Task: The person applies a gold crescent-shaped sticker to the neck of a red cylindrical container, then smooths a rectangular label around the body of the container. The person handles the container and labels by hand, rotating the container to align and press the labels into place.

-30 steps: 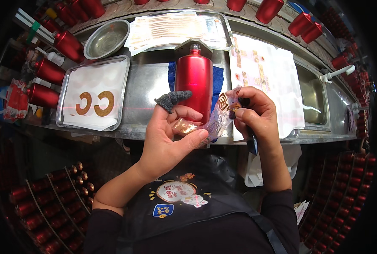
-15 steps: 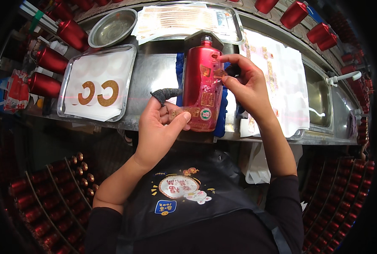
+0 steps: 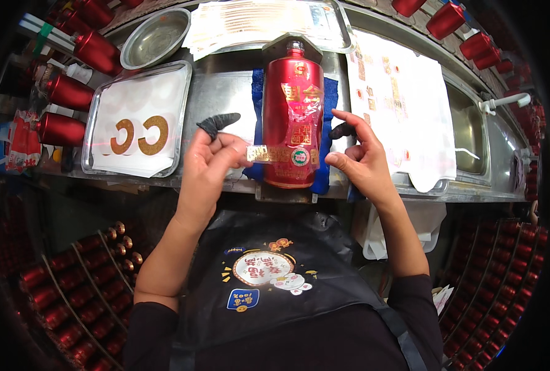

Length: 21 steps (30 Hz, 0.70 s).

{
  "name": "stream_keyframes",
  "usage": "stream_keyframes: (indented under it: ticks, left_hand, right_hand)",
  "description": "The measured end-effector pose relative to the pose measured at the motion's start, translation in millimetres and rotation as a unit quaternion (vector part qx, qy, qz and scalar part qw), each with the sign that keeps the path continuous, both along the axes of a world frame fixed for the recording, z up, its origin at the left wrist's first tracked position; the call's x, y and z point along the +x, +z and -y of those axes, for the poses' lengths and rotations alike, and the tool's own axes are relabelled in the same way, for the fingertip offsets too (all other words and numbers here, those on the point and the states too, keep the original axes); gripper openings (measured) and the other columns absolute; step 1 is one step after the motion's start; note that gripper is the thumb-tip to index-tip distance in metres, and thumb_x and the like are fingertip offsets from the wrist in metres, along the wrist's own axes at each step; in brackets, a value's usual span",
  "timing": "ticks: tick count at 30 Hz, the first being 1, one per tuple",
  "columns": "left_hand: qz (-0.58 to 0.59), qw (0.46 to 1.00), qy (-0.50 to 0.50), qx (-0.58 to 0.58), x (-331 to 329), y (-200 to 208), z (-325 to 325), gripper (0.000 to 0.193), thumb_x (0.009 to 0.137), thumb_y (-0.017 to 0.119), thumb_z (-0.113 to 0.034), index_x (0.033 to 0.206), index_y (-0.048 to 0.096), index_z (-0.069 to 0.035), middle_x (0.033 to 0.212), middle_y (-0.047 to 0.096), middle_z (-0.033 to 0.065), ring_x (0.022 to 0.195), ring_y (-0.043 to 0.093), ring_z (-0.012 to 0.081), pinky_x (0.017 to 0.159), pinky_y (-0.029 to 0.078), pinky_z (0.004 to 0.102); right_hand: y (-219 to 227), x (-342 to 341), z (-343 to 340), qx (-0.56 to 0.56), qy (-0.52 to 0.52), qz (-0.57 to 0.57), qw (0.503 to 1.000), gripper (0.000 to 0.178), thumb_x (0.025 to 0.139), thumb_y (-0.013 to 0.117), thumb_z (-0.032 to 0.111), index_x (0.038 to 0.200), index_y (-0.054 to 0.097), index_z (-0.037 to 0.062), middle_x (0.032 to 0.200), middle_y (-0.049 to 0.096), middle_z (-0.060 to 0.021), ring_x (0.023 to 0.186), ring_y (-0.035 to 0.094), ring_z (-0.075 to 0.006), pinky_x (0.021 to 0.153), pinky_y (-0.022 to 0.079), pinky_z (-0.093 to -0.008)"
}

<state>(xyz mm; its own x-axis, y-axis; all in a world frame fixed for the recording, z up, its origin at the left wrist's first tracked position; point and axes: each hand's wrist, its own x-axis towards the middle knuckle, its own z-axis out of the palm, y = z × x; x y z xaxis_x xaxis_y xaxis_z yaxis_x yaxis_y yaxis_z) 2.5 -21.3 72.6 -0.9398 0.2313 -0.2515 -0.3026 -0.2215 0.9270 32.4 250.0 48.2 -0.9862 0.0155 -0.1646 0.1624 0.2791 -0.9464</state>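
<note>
A red bottle (image 3: 273,127) with gold lettering and a round green-and-white mark lies on a blue cloth (image 3: 332,114), its neck pointing away from me. A clear wrinkled film with gold marks covers part of its front. My left hand (image 3: 205,166), a dark finger cover on its index finger, pinches the left end of a narrow clear decal strip (image 3: 257,153) with gold marks; the strip reaches across the bottle's lower part. Just right of the bottle, my right hand (image 3: 367,162) has thumb and fingers apart, holding nothing, with a dark cover on one finger.
Left of the bottle stands a metal tray (image 3: 179,127) with two gold C-shaped pieces (image 3: 153,148) on white paper. Behind are a metal bowl (image 3: 156,40) and a tray of striped sheets (image 3: 250,28). Decal sheets (image 3: 411,111) and a sink (image 3: 469,127) lie right. Red bottles (image 3: 68,125) surround the bench.
My right hand has come off the bottle's upper right side and lowered, fingers opening. My left hand has drawn left, its strip pulled out past the bottle's edge. Gold lettering now shows uncovered near the top.
</note>
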Motion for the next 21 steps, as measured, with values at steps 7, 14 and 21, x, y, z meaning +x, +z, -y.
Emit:
stream_keyframes:
  ticks: [7,14,21]
  left_hand:
    - [-0.014,1.000,-0.012,-0.017,4,-11,-16,0.050,0.084,0.078,0.003,0.127,0.053,0.001,0.090,0.064,0.0050,0.081,0.064,0.0097,0.075,0.054,0.0225]
    - [-0.025,0.999,-0.024,0.014,-3,-24,-3,0.050,0.087,0.073,0.004,0.132,0.051,0.002,0.087,0.063,0.0042,0.077,0.063,0.0098,0.072,0.053,0.0233]
    - [-0.178,0.958,0.052,-0.218,-3,-25,-5,0.058,0.092,0.070,-0.007,0.142,0.041,0.002,0.119,0.061,0.0152,0.108,0.062,0.0198,0.094,0.050,0.0329]
  right_hand:
    - [-12,-20,-7,0.109,0.076,-0.108,0.985,0.104,0.060,0.096,0.037,0.149,0.048,0.0120,0.108,0.056,0.0011,0.062,0.036,-0.0040,0.055,0.036,-0.0218]
    - [-4,-38,-17,0.252,0.121,-0.131,0.951,0.117,0.054,0.092,0.053,0.151,0.040,0.0116,0.116,0.061,-0.0215,0.104,0.062,-0.0391,0.089,0.051,-0.0453]
    - [14,-32,-19,0.245,0.096,-0.113,0.958,0.116,0.054,0.093,0.048,0.154,0.042,0.0198,0.100,0.055,-0.0077,0.073,0.045,-0.0166,0.068,0.045,-0.0320]
